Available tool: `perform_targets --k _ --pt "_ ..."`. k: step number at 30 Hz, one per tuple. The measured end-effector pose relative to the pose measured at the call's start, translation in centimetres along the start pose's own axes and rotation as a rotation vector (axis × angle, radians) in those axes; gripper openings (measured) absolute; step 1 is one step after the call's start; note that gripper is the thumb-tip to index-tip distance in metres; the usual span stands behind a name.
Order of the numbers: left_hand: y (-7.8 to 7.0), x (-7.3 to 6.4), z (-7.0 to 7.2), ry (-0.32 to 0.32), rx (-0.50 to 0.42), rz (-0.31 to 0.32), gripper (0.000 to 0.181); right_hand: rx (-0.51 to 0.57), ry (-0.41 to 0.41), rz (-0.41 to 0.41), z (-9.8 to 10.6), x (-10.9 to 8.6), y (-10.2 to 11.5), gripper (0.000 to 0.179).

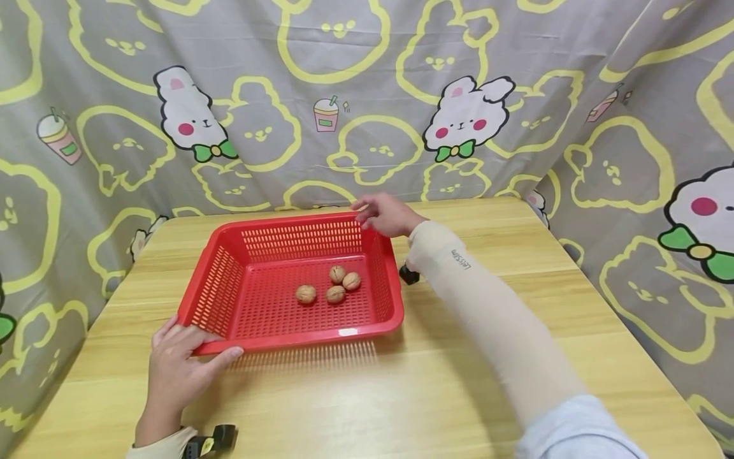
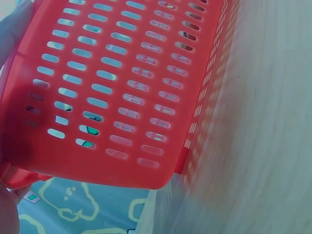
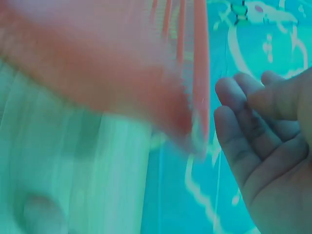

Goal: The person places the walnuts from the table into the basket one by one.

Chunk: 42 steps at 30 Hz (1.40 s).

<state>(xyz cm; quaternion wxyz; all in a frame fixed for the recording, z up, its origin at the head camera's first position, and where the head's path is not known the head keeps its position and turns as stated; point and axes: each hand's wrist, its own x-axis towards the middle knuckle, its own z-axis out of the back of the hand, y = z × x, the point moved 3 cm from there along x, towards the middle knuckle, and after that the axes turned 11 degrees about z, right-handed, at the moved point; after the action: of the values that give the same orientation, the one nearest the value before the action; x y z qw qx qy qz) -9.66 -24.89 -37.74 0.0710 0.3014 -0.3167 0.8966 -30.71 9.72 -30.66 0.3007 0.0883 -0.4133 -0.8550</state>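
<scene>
A red plastic basket (image 1: 306,339) with slotted walls stands on the wooden table. Several walnuts (image 1: 336,294) lie loose on its floor, right of the middle. My left hand (image 1: 179,363) grips the rim at the near left corner, thumb along the front edge and fingers over the side. The left wrist view shows the basket's slotted outer wall (image 2: 109,92) close up. My right hand (image 1: 391,215) is over the far right corner of the basket. In the right wrist view, the loosely bent fingers (image 3: 234,131) are apart from the rim and hold nothing.
The wooden table (image 1: 355,401) extends in front of the basket and to its right. A grey curtain (image 1: 378,57) with cartoon figures hangs behind and at both sides. Black wrist devices (image 1: 223,437) sit at both wrists.
</scene>
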Motion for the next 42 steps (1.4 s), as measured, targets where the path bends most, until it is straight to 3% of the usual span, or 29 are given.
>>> perform_targets --k 3,10,15,20,22,29,32,36,39,42 --pt "0.0 0.0 0.0 0.0 0.005 0.002 0.04 0.008 -0.033 -0.031 1.1 -0.9 -1.3 0.043" --pt "0.0 0.0 0.1 0.005 0.008 0.011 0.04 -0.088 -0.185 -0.065 3.8 -3.5 -4.8 0.024" --pt "0.0 0.0 0.0 0.005 0.008 0.009 0.04 -0.119 -0.277 -0.128 5.0 -5.5 -7.9 0.023" --pt "-0.1 0.0 0.1 0.001 0.006 0.005 0.04 -0.148 -0.197 -0.214 5.3 -7.6 -10.6 0.063" --pt "-0.1 0.0 0.1 0.001 0.007 0.005 0.04 -0.15 -0.169 -0.249 5.2 -8.2 -11.5 0.07" --pt "-0.1 0.1 0.2 0.001 0.011 0.009 0.04 -0.139 -0.108 -0.31 4.2 -9.7 -12.9 0.064" --pt "-0.1 0.0 0.2 -0.001 0.012 0.003 0.041 -0.007 -0.101 -0.356 3.5 -10.2 -13.3 0.063" --pt "-0.1 0.0 0.2 0.005 0.017 0.005 0.041 0.05 -0.075 -0.375 2.8 -10.6 -13.6 0.055" --pt "-0.1 0.0 0.2 0.01 0.021 0.014 0.04 -0.04 -0.046 -0.345 2.6 -10.6 -13.8 0.048" --pt "-0.1 0.0 0.2 0.011 0.023 0.017 0.039 -0.032 -0.039 -0.333 2.5 -10.5 -14.1 0.045"
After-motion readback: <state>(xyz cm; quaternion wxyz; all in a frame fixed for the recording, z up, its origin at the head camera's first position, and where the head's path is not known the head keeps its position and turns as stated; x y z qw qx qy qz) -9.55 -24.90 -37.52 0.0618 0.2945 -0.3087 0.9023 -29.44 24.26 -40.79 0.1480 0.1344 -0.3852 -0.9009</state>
